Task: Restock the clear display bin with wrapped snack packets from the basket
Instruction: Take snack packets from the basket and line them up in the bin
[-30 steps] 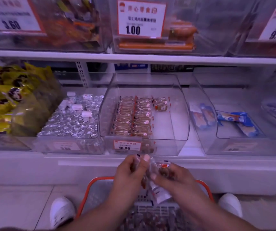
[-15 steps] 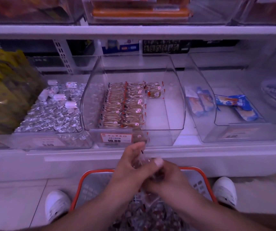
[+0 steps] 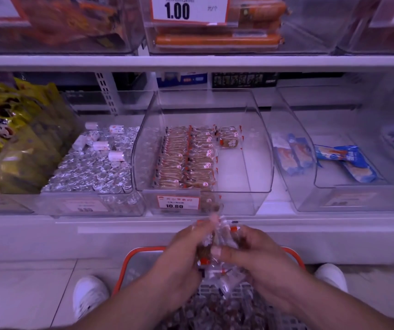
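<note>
Both hands, left and right, grip a bunch of packets over the basket, just below the bin's front edge.

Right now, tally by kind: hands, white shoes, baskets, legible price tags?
Hands: 2, left hand and right hand, both gripping snack packets
White shoes: 2
Basket: 1
Legible price tags: 2, 1.00 tag and 10.80 tag; the others are too blurred to read
Total: 7
</note>
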`<state>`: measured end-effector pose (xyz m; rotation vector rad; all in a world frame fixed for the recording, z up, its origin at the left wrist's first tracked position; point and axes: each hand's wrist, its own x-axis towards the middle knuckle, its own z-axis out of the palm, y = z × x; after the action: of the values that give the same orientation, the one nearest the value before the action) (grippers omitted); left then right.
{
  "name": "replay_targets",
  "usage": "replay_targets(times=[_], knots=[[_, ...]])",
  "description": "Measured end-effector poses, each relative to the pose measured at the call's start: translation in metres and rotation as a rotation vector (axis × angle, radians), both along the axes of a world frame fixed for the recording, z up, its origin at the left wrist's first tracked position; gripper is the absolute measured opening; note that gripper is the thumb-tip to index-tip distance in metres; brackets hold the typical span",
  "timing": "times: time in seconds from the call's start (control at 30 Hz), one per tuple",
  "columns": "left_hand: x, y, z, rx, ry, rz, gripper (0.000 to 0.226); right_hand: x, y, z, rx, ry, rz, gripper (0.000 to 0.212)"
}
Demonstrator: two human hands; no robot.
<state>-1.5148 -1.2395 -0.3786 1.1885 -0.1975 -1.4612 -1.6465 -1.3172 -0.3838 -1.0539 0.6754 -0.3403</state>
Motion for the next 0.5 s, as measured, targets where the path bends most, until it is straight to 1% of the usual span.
replay_targets(times=[0.07,0.17,0.2,0.23,0.27,0.33,0.37,0.4,0.43,0.5], knots=[[-0.002,0.001,-0.002,-0.021,-0.026,0.035,0.038,0.001,0.001,-0.003,-0.156,0.064,-0.052,0.029],[0.004,0.0,-0.004,0.04,-0.076,0.165,0.031,-0.002,-0.005,-0.008,-0.396,0.216,-0.165,0.022],[0.005,-0.001,-0.005,0.047,-0.106,0.197,0.027,-0.001,-0.006,-0.008,-0.475,0.258,-0.196,0.021],[0.003,-0.002,-0.006,0.047,-0.143,0.224,0.023,0.0,-0.005,-0.009,-0.574,0.299,-0.213,0.024],[-0.001,-0.003,-0.007,0.043,-0.181,0.24,0.026,0.003,-0.003,-0.009,-0.678,0.335,-0.207,0.028],[-0.012,-0.004,-0.008,0.015,-0.222,0.208,0.049,0.008,0.006,-0.013,-0.839,0.382,-0.126,0.035],[-0.016,-0.005,-0.007,0.002,-0.239,0.177,0.06,0.009,0.01,-0.015,-0.881,0.391,-0.081,0.037],[-0.018,-0.005,-0.008,0.003,-0.253,0.162,0.065,0.009,0.013,-0.016,-0.878,0.386,-0.043,0.04],[-0.019,-0.006,-0.008,0.015,-0.253,0.175,0.064,0.01,0.014,-0.017,-0.825,0.364,-0.014,0.041],[-0.014,-0.006,-0.008,0.037,-0.217,0.243,0.045,0.009,0.01,-0.014,-0.642,0.26,0.05,0.044]])
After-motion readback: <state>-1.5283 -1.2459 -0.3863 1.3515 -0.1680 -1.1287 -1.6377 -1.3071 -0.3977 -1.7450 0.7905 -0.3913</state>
